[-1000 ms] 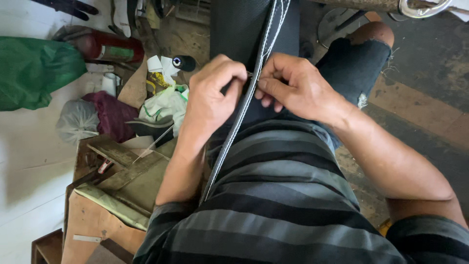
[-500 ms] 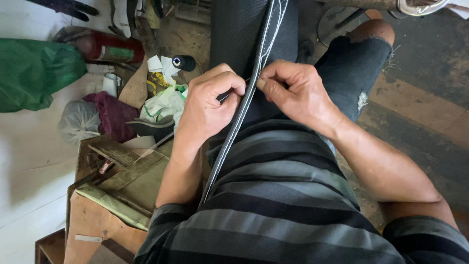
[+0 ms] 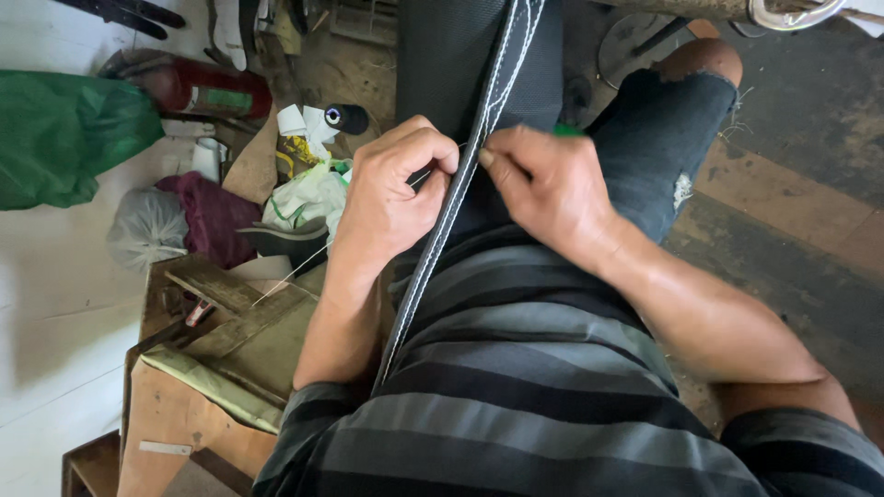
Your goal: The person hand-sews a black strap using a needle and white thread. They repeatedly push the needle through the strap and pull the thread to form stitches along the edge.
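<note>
The right hand point(image 3: 552, 189) has slid up the white-stitched strap point(image 3: 479, 138) to meet the left hand point(image 3: 391, 189). Both sets of fingers now pinch the strap's edge, so stitching continues here.

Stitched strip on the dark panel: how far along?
Done: white stitch rows run along the strip above the hands. In hand: the left hand and right hand pinch it mid-length, a thread trailing left. Left: unclear; the strip continues down over the striped shirt.
</note>
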